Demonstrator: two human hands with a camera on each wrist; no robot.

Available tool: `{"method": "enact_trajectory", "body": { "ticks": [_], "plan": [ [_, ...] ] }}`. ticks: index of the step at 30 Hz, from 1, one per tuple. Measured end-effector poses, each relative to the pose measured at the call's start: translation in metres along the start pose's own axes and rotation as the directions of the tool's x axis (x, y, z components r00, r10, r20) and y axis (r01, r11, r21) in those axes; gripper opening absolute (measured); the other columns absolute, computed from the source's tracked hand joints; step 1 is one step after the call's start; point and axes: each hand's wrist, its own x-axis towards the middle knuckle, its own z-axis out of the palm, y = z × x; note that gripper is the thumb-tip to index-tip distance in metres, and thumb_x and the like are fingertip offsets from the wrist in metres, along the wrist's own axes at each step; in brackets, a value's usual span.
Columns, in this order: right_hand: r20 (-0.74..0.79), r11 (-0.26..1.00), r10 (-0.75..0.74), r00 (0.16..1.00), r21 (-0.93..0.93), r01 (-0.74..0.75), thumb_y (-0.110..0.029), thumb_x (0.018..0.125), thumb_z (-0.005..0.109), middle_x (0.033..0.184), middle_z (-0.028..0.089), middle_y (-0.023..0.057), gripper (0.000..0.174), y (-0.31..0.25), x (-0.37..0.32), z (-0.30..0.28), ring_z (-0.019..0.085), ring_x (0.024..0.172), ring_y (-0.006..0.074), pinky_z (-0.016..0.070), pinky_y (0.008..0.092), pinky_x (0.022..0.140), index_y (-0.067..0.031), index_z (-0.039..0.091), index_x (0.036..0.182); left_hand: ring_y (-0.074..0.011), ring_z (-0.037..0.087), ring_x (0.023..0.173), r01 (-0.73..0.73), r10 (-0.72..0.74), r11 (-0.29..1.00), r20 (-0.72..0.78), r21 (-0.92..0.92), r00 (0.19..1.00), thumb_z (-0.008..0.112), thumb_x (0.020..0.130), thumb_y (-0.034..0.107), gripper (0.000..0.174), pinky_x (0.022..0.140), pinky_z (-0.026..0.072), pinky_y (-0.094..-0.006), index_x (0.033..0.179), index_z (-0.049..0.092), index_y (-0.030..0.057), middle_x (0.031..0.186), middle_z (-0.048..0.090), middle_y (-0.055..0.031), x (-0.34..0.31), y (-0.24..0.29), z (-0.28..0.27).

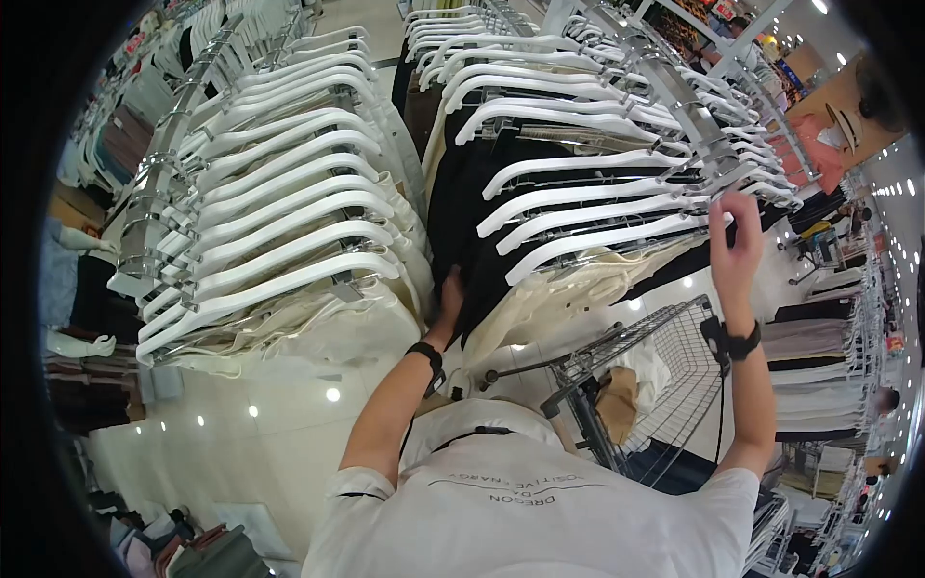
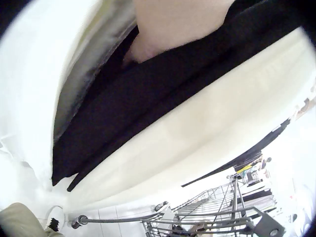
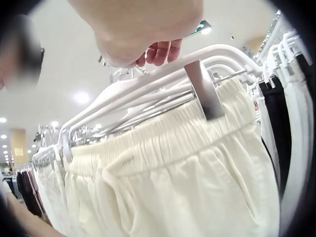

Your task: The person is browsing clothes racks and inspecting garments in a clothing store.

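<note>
My left hand (image 1: 451,294) reaches in among black trousers (image 1: 472,207) on the middle rack. In the left wrist view the black cloth (image 2: 123,103) covers its fingers, so whether they grip it I cannot tell. My right hand (image 1: 738,231) is raised at the front of that rack. Its fingers (image 3: 160,52) curl at the top of a white hanger (image 3: 106,96), near the hanger's middle. From the hanger's metal clips hang cream trousers (image 3: 192,168) with a gathered waistband and a drawstring.
A second rack of white hangers (image 1: 279,279) with cream garments stands to the left. Below my right arm is a wire shopping cart (image 1: 689,356) holding a brown item (image 1: 615,405) and white cloth. Metal rails (image 1: 689,106) run above the hangers. Mannequin arms (image 1: 82,342) show at far left.
</note>
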Motion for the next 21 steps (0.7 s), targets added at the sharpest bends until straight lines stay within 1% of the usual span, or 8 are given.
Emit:
{"method": "enact_trajectory", "body": {
  "ticks": [3, 7, 10, 12, 14, 17, 20, 21],
  "plan": [
    [0.072, 0.982, -0.139, 0.988, -0.116, 0.147, 0.006, 0.084, 0.075, 0.110, 0.065, 0.0154, 0.015, -0.033, -0.028, 0.002, 0.064, 0.098, 0.0310, 0.0514, 0.0373, 0.085, -0.0004, 0.065, 0.094, -0.0393, 0.061, 0.120, -0.133, 0.147, 0.924, -0.013, 0.359, 0.989, 0.069, 0.091, 0.009, 0.047, 0.099, 0.0496, -0.0407, 0.133, 0.052, -0.0049, 0.130, 0.061, -0.0262, -0.026, 0.146, -0.027],
    [0.090, 0.947, -0.236, 0.968, -0.204, 0.250, 0.004, 0.076, 0.079, 0.120, 0.063, 0.0193, 0.029, -0.045, -0.071, 0.006, 0.063, 0.107, 0.0344, 0.0529, 0.0425, 0.092, -0.0022, 0.071, 0.104, -0.0361, 0.060, 0.122, 0.131, -0.141, 0.984, -0.073, -0.122, 0.987, 0.067, 0.089, -0.002, 0.053, 0.103, 0.0465, -0.0397, 0.137, 0.047, -0.0027, 0.131, 0.060, -0.0234, -0.058, 0.050, -0.049],
    [0.268, 0.977, -0.167, 0.949, -0.084, 0.195, -0.006, 0.078, 0.083, 0.130, 0.061, 0.0200, 0.047, -0.063, -0.079, 0.019, 0.061, 0.119, 0.0384, 0.0505, 0.0462, 0.101, 0.0005, 0.067, 0.122, -0.0349, 0.059, 0.124, 0.079, -0.079, 0.996, -0.006, 0.050, 0.997, 0.066, 0.093, 0.003, 0.052, 0.105, 0.0453, -0.0393, 0.140, 0.045, -0.0011, 0.133, 0.060, -0.0229, -0.073, 0.126, -0.049],
    [0.269, 0.985, -0.131, 0.954, -0.078, 0.157, -0.010, 0.077, 0.085, 0.133, 0.060, 0.0202, 0.054, -0.067, -0.078, 0.033, 0.059, 0.121, 0.0396, 0.0492, 0.0474, 0.102, 0.0008, 0.065, 0.126, -0.0315, 0.059, 0.122, 0.088, -0.097, 0.979, 0.040, 0.186, 0.994, 0.065, 0.097, 0.009, 0.052, 0.106, 0.0449, -0.0388, 0.142, 0.042, 0.0004, 0.136, 0.059, -0.0219, -0.084, 0.109, -0.050],
    [0.267, 0.990, -0.101, 0.959, -0.073, 0.124, -0.014, 0.077, 0.088, 0.136, 0.059, 0.0203, 0.061, -0.066, -0.077, 0.045, 0.058, 0.123, 0.0409, 0.0479, 0.0486, 0.104, 0.0012, 0.063, 0.130, -0.0295, 0.063, 0.117, 0.077, -0.074, 0.997, 0.156, -0.014, 0.985, 0.065, 0.097, 0.014, 0.048, 0.103, 0.0473, -0.0389, 0.139, 0.047, -0.0011, 0.133, 0.063, -0.0208, -0.093, 0.093, -0.047],
    [0.267, 0.975, -0.098, 0.959, -0.168, 0.146, -0.019, 0.072, 0.092, 0.133, 0.059, 0.0186, 0.066, -0.061, -0.077, 0.050, 0.057, 0.122, 0.0413, 0.0472, 0.0491, 0.105, -0.0001, 0.063, 0.128, -0.0282, 0.066, 0.114, 0.142, -0.156, 0.987, 0.227, 0.077, 0.961, 0.065, 0.097, 0.013, 0.041, 0.100, 0.0498, -0.0394, 0.134, 0.055, -0.0018, 0.124, 0.068, -0.0199, -0.091, 0.103, -0.052],
    [0.210, 0.988, -0.048, 0.977, -0.137, 0.078, -0.016, 0.072, 0.092, 0.129, 0.060, 0.0175, 0.058, -0.055, -0.081, 0.053, 0.058, 0.120, 0.0405, 0.0488, 0.0478, 0.103, -0.0012, 0.065, 0.122, -0.0286, 0.068, 0.112, 0.295, -0.284, 0.952, 0.134, -0.076, 0.950, 0.064, 0.095, 0.010, 0.031, 0.098, 0.0509, -0.0393, 0.123, 0.065, -0.0025, 0.119, 0.071, -0.0201, -0.089, 0.120, -0.053],
    [0.196, 0.984, -0.076, 0.978, -0.146, 0.106, -0.013, 0.073, 0.091, 0.128, 0.060, 0.0170, 0.049, -0.059, -0.077, 0.052, 0.059, 0.118, 0.0399, 0.0505, 0.0467, 0.099, -0.0014, 0.066, 0.114, -0.0163, 0.062, 0.115, 0.402, -0.357, 0.887, 0.212, -0.229, 0.910, 0.059, 0.103, 0.010, 0.037, 0.103, 0.0495, -0.0322, 0.138, 0.057, -0.0022, 0.132, 0.065, -0.0062, -0.098, 0.028, -0.065]
  ]
}}
